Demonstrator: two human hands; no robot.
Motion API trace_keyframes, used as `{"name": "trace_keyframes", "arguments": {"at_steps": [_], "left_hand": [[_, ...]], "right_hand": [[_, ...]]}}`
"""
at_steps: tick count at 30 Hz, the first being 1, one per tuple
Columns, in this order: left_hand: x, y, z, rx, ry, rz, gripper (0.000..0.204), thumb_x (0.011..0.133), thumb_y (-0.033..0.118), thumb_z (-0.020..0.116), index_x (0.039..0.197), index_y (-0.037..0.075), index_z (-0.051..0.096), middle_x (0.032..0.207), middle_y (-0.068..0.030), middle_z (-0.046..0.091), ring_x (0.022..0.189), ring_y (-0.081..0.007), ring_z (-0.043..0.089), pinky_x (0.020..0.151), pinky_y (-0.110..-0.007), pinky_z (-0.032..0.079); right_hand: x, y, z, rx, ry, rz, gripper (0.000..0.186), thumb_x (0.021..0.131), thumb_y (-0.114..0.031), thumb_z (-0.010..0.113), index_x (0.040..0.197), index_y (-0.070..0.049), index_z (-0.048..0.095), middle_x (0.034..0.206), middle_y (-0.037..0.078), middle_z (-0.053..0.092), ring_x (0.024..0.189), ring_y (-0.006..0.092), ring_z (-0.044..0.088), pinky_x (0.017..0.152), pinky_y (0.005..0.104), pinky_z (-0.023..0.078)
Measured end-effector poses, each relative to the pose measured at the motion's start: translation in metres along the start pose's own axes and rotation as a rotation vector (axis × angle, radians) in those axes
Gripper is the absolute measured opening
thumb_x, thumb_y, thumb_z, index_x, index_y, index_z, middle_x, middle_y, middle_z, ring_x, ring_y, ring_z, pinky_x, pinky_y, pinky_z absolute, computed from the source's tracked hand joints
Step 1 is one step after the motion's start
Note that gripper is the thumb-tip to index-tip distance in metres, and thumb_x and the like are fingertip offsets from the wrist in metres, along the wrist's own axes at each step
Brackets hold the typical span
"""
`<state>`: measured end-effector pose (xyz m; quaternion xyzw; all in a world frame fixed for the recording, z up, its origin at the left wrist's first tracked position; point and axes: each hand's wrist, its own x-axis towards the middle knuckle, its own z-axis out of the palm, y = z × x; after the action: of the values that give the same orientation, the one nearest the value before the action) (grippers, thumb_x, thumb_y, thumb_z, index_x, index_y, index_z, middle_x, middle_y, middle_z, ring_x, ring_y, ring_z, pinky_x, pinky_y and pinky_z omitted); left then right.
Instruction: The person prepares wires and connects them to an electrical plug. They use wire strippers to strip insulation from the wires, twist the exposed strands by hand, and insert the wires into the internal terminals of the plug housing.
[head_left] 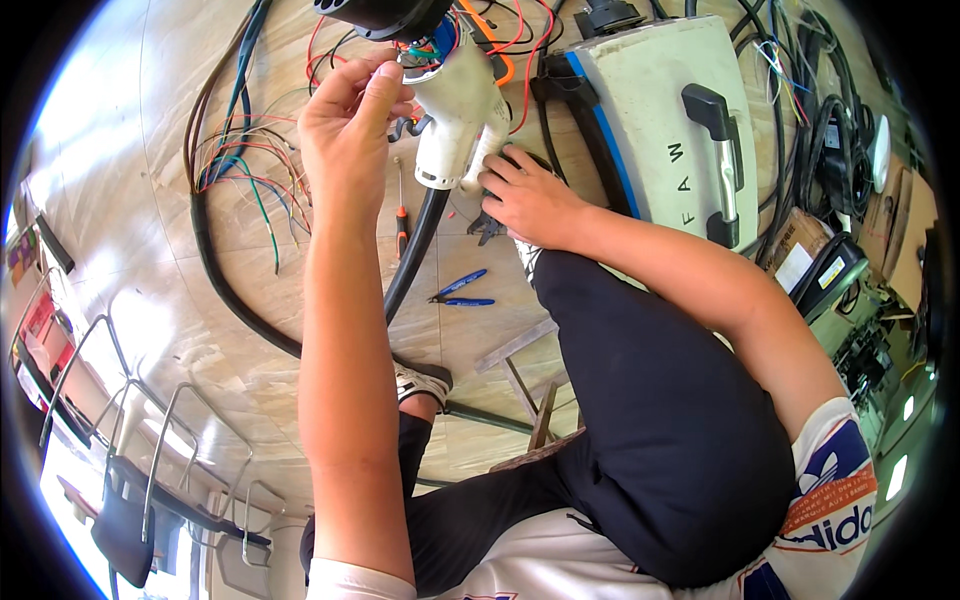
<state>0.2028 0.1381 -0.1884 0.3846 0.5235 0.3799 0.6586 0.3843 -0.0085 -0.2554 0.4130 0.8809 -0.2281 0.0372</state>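
Note:
A white charging gun (452, 112) stands at the top middle, its black round head (385, 14) tipped away from the open housing. Coloured wires (432, 52) show in that opening. My left hand (352, 118) is beside the opening, thumb and fingers pinched; what they hold is too small to make out. My right hand (532, 198) has its fingers curled against the handle's lower right side. A thick black cable (420, 245) leaves the bottom of the gun. Below lie blue-handled cutters (463, 290), an orange and black screwdriver (402, 230) and a dark tool (487, 228) beside my right hand.
A white charger case (655, 120) with a black and silver handle stands at the right. Loose coloured wires (255, 165) spread on the tiled floor at left. Black cables (800, 150) and cardboard (895, 235) crowd the far right. Metal-framed chairs (150, 470) stand lower left.

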Motion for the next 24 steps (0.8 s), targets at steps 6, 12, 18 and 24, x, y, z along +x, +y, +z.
{"name": "trace_keyframes", "arguments": {"at_steps": [6,12,18,24], "left_hand": [[0.002,-0.006,0.004,-0.235,0.010,-0.003,0.022,0.094,0.013,0.067,0.107,-0.004,0.066,0.091,-0.0109,0.070,0.074,-0.0141,0.065,0.068,-0.026,0.053],[0.006,-0.012,0.002,-0.377,-0.061,-0.058,0.012,0.095,0.007,0.064,0.105,0.002,0.060,0.107,-0.0147,0.068,0.091,-0.0197,0.068,0.077,-0.027,0.054],[0.011,-0.018,0.000,-0.474,-0.044,-0.059,0.013,0.092,0.003,0.066,0.100,0.001,0.057,0.101,-0.0147,0.069,0.088,-0.0203,0.069,0.072,-0.028,0.054],[0.008,-0.025,-0.002,-0.477,-0.071,-0.037,0.014,0.096,0.008,0.063,0.107,0.000,0.060,0.102,-0.0137,0.069,0.084,-0.0194,0.068,0.072,-0.030,0.054]], "right_hand": [[0.004,0.002,-0.016,-0.175,-0.051,-0.024,0.032,0.075,-0.032,0.073,0.096,-0.009,0.066,0.116,0.011,0.057,0.122,0.0298,0.046,0.108,0.0513,0.033],[0.000,0.005,-0.003,-0.271,-0.091,-0.044,0.036,0.069,-0.038,0.079,0.091,-0.010,0.070,0.123,0.012,0.054,0.126,0.0296,0.043,0.110,0.0503,0.032],[0.003,0.019,-0.023,-0.074,-0.193,-0.268,0.022,0.073,-0.032,0.074,0.074,-0.010,0.071,0.123,0.013,0.055,0.125,0.0313,0.044,0.107,0.0492,0.033],[-0.007,0.038,-0.091,0.881,-0.604,-0.037,0.031,0.077,-0.027,0.074,0.067,-0.004,0.056,0.133,0.021,0.049,0.127,0.0378,0.045,0.109,0.0496,0.033]]}}
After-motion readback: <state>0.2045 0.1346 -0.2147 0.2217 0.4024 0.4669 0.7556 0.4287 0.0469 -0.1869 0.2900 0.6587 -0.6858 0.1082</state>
